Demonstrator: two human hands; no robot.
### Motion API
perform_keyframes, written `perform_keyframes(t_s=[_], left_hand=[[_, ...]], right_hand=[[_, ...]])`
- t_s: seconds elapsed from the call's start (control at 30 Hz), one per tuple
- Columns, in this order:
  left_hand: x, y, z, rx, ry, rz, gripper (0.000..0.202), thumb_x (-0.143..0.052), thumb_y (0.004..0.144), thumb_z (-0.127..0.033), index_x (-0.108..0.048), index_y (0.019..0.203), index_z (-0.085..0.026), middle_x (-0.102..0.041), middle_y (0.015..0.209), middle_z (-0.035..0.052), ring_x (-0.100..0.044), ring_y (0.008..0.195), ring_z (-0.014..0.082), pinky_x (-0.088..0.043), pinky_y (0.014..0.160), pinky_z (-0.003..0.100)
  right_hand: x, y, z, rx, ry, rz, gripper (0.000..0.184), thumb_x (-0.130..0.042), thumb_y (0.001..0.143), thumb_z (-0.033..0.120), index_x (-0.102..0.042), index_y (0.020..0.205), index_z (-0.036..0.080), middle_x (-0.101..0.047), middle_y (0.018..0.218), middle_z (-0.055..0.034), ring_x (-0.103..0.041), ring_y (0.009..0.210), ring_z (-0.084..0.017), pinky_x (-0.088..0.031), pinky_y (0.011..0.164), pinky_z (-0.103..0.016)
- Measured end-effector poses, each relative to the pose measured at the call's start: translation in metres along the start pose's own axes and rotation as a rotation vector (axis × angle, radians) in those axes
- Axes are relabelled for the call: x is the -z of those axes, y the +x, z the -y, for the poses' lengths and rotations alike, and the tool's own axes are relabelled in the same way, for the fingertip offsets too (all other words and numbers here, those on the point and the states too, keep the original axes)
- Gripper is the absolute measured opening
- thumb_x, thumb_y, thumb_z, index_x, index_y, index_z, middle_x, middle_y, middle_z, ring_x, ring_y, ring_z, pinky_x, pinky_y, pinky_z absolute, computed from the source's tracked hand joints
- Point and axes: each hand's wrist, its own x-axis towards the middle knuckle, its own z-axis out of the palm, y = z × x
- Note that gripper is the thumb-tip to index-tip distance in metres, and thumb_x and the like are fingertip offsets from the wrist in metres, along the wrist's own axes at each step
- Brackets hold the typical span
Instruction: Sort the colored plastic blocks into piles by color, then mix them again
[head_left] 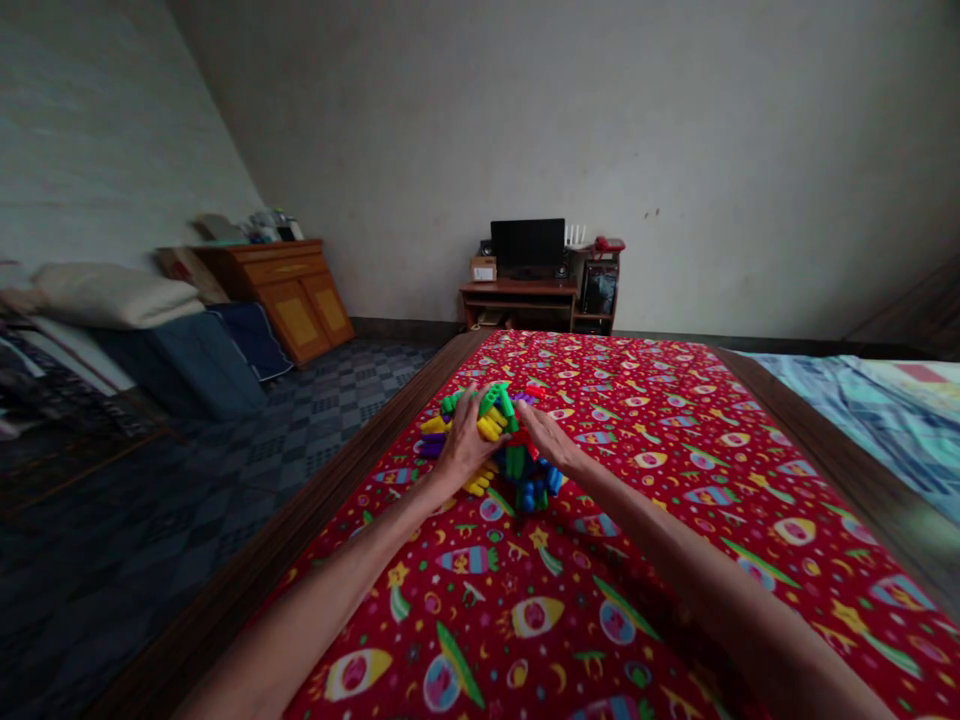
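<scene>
block pile: colored plastic pieces [515, 462], heaped on the red printed cloth [570, 620]; located just below the view center, at 6 o'clock. this pile is the hub for all directions below.
yellow pieces [491, 425]: at the pile's middle, beside the left hand; others lie toward 9 and 7 o'clock.
green piece [507, 402]: at 12 o'clock on the pile, between the two hands.
purple pieces [431, 446]: at 9 o'clock, outside the left hand.
blue pieces [534, 494]: at 5 o'clock, below the right hand.
left hand [465, 448]: enters from 7 o'clock; fingers curved over the pile, thumb apart from them. whether it pinches a piece cannot be told.
right hand [547, 438]: enters from 4 o'clock; fingers extended toward 11 o'clock, fingertips near the green piece. its grip cannot be told.
background: monitor [527, 245] on a desk [517, 287] at 12 o'clock; red telephone [611, 244] at 1 o'clock; wooden cabinet [289, 290] at 10 o'clock.
</scene>
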Motion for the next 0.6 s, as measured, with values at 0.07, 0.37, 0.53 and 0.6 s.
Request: perform_keyframes(t_s=[0.07,0.37,0.53,0.6], left_hand=[[0.005,0.013,0.008,0.043,0.002,0.034,0.089,-0.079,0.067,-0.030,-0.035,0.143,-0.024,-0.041,0.146,0.0130,-0.039,0.136,0.0321,-0.034,0.113,0.048],[0.036,0.033,0.069,0.315,-0.002,0.175,0.065,-0.043,0.087,-0.060,-0.049,0.135,-0.017,-0.046,0.146,0.0149,-0.036,0.139,0.0292,-0.025,0.116,0.047],[0.017,0.033,0.069,0.398,-0.085,0.271,0.066,-0.018,0.094,-0.055,-0.055,0.130,-0.015,-0.057,0.137,0.0124,-0.047,0.132,0.0245,-0.035,0.111,0.041],[0.013,0.033,0.057,0.374,-0.151,0.299,0.066,-0.018,0.094,-0.056,-0.054,0.132,-0.016,-0.054,0.140,0.0100,-0.046,0.134,0.0232,-0.035,0.112,0.039]], right_hand=[[0.010,0.009,0.002,-0.026,-0.047,-0.024,0.064,-0.025,0.093,0.064,-0.065,0.112,0.018,-0.069,0.103,-0.0095,-0.064,0.098,-0.024,-0.049,0.088,-0.036],[0.046,0.074,-0.042,-0.277,-0.458,-0.120,0.044,-0.033,0.097,0.043,-0.068,0.093,0.017,-0.070,0.094,-0.0139,-0.063,0.101,-0.030,-0.046,0.090,-0.042],[0.013,0.073,-0.054,-0.251,-0.378,-0.013,0.052,-0.035,0.095,0.052,-0.072,0.081,0.018,-0.070,0.082,-0.0141,-0.066,0.089,-0.030,-0.050,0.085,-0.043],[0.001,0.066,-0.052,-0.191,-0.307,0.024,0.056,-0.034,0.093,0.059,-0.074,0.087,0.019,-0.072,0.085,-0.0109,-0.066,0.092,-0.030,-0.051,0.086,-0.042]])
